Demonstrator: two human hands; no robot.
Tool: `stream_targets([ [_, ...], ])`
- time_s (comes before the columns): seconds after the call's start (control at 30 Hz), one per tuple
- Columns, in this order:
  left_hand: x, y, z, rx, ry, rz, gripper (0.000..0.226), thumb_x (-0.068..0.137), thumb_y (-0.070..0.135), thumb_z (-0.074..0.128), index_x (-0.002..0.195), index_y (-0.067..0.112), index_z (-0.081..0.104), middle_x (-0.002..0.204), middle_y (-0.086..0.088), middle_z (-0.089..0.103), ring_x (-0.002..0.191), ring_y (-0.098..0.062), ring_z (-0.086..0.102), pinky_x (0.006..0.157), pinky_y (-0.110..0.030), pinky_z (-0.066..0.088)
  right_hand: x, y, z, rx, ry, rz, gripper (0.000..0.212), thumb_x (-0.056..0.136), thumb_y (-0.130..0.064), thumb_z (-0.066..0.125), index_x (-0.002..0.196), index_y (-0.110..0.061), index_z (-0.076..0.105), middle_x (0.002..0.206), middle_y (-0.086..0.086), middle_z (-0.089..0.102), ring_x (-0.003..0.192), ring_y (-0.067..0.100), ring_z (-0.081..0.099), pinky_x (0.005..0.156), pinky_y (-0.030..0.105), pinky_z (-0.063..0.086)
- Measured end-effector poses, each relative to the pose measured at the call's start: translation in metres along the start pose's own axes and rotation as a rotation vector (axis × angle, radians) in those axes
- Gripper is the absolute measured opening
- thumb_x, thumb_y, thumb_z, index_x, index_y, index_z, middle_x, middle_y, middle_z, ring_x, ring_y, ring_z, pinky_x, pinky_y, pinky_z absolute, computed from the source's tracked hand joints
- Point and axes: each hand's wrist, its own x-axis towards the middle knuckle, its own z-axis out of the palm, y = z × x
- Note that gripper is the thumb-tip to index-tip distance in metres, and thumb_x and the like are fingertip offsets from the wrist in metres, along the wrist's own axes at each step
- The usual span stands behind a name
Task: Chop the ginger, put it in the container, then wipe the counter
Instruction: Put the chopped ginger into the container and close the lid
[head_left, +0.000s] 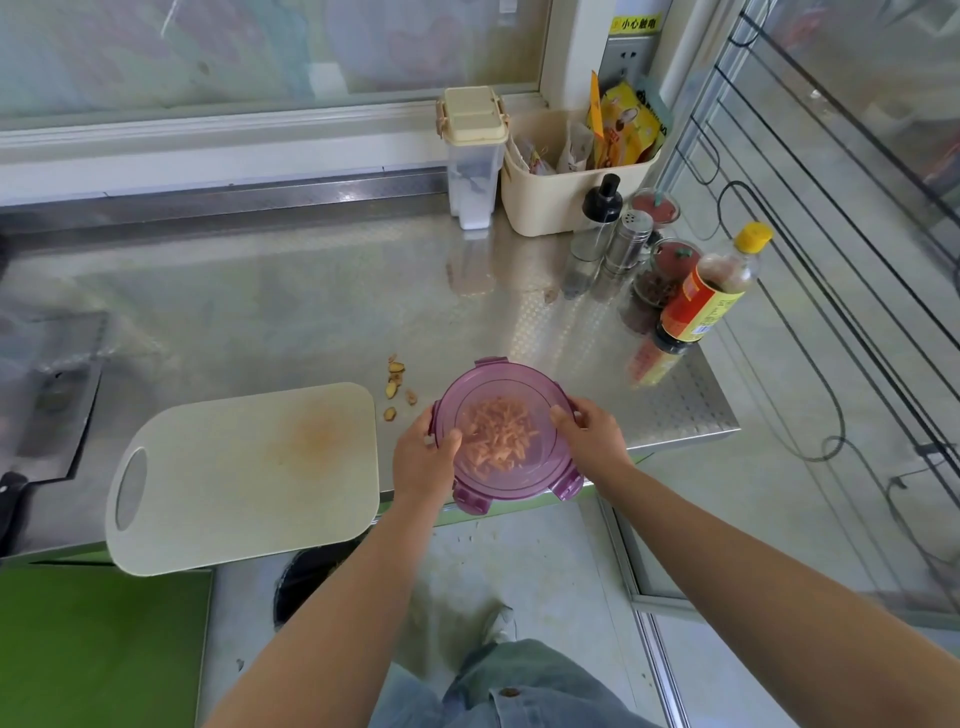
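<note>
A round container with a translucent purple lid stands at the counter's front edge. Chopped ginger shows through the lid. My left hand grips the lid's left rim, thumb on top. My right hand holds the right rim, fingers curled over the edge. Several ginger scraps lie on the steel counter just left of the container. The white cutting board, stained yellow in the middle, lies to the left and overhangs the front edge.
A knife handle shows at the far left. At the back right stand a clear canister, a cream bin of packets, shakers, spice jars and a sauce bottle. A dark bin sits below the counter.
</note>
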Motion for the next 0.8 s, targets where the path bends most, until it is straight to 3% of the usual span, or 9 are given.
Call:
stream_targets([
  [0.13, 0.007, -0.003, -0.002, -0.081, -0.014, -0.055, 0.031, 0.086, 0.009, 0.064, 0.094, 0.039, 0.065, 0.092, 0.005, 0.072, 0.09, -0.025, 0.069, 0.085, -0.052, 0.054, -0.002, 0.0, 0.002, 0.038, 0.006, 0.009, 0.039, 0.095, -0.033, 0.054, 0.129, -0.016, 0.055, 0.106, 0.004, 0.064, 0.094, 0.021, 0.059, 0.078, 0.029, 0.043],
  [0.23, 0.008, -0.001, -0.003, -0.09, -0.013, -0.053, 0.03, 0.086, 0.009, 0.064, 0.093, 0.038, 0.065, 0.091, 0.007, 0.071, 0.091, -0.024, 0.069, 0.087, -0.051, 0.054, -0.004, 0.0, 0.003, 0.023, 0.01, -0.001, 0.038, 0.097, -0.033, 0.051, 0.131, -0.016, 0.053, 0.112, 0.006, 0.062, 0.096, 0.021, 0.057, 0.079, 0.03, 0.043],
  [0.4, 0.002, 0.0, -0.002, 0.052, -0.042, -0.029, 0.027, 0.092, 0.021, 0.057, 0.116, 0.03, 0.058, 0.101, 0.01, 0.061, 0.104, -0.02, 0.059, 0.091, -0.05, 0.051, -0.007, -0.005, 0.005, -0.168, 0.0, -0.039, 0.045, 0.1, -0.03, 0.042, 0.142, -0.015, 0.037, 0.138, 0.013, 0.048, 0.121, 0.03, 0.049, 0.098, 0.038, 0.04],
  [0.53, -0.001, 0.001, -0.001, 0.253, -0.04, 0.015, 0.05, 0.094, 0.034, 0.052, 0.141, 0.021, 0.04, 0.129, 0.008, 0.055, 0.12, -0.02, 0.052, 0.099, -0.04, 0.046, -0.014, -0.01, 0.011, -0.548, 0.045, -0.344, 0.062, 0.099, -0.034, 0.042, 0.152, -0.018, 0.014, 0.159, 0.007, 0.011, 0.145, 0.026, 0.016, 0.114, 0.041, 0.021],
  [0.6, 0.0, -0.001, 0.001, 0.248, -0.067, -0.009, 0.063, 0.09, 0.048, 0.054, 0.145, 0.022, 0.035, 0.138, 0.003, 0.052, 0.123, -0.022, 0.051, 0.1, -0.045, 0.046, -0.016, -0.011, 0.018, -0.785, -0.023, -0.513, 0.064, 0.099, -0.05, 0.021, 0.153, -0.02, 0.006, 0.161, 0.003, -0.003, 0.148, 0.02, -0.002, 0.119, 0.038, 0.004],
  [0.7, 0.0, -0.004, 0.005, 0.273, -0.059, 0.007, 0.066, 0.089, 0.051, 0.056, 0.144, 0.021, 0.035, 0.136, 0.002, 0.054, 0.122, -0.022, 0.053, 0.101, -0.039, 0.044, -0.016, -0.01, 0.029, -0.99, -0.083, -0.675, 0.076, 0.088, -0.057, -0.022, 0.152, -0.024, 0.001, 0.16, 0.001, -0.005, 0.148, 0.021, -0.003, 0.119, 0.042, -0.004],
  [0.8, 0.0, -0.005, 0.006, 0.242, -0.016, 0.051, 0.055, 0.09, 0.044, 0.059, 0.137, 0.021, 0.045, 0.127, 0.003, 0.059, 0.115, -0.02, 0.056, 0.097, -0.036, 0.046, -0.012, -0.005, 0.034, -1.044, -0.115, -0.684, 0.076, 0.084, -0.053, -0.031, 0.151, -0.027, -0.006, 0.158, -0.002, -0.012, 0.147, 0.018, -0.01, 0.118, 0.043, -0.008],
])
